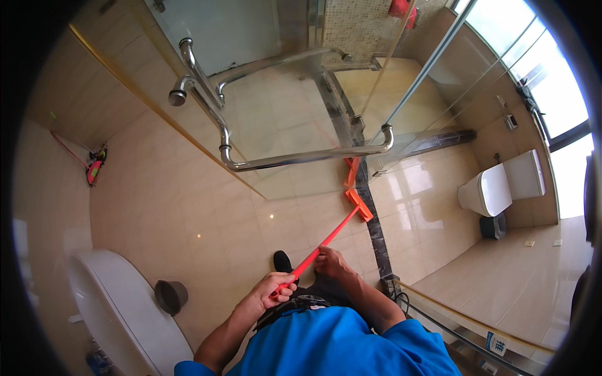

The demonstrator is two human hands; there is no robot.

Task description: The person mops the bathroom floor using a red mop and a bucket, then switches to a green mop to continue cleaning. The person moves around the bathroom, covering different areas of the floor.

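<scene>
Both of my hands are closed around the red handle of a squeegee [325, 240], which has a flat orange crosswise head. My left hand [274, 289] wraps the near end of the handle, close to my waist. Farther up the handle, to the right, is my right hand [332, 261]. The orange head lies beyond my hands, beside the dark stone threshold strip and the lower edge of the glass door [282, 178]. A matching orange shape shows in the glass just past it. Whether the head touches the glass or the floor, I cannot tell.
A curved metal door handle [307, 156] juts from the glass ahead. To the left stand a white bathtub [119, 307] and a grey bucket [170, 297]. On the right are a toilet [495, 191] and a dark bin [493, 227]. A pink-headed cleaning tool [95, 168] leans in the far-left corner.
</scene>
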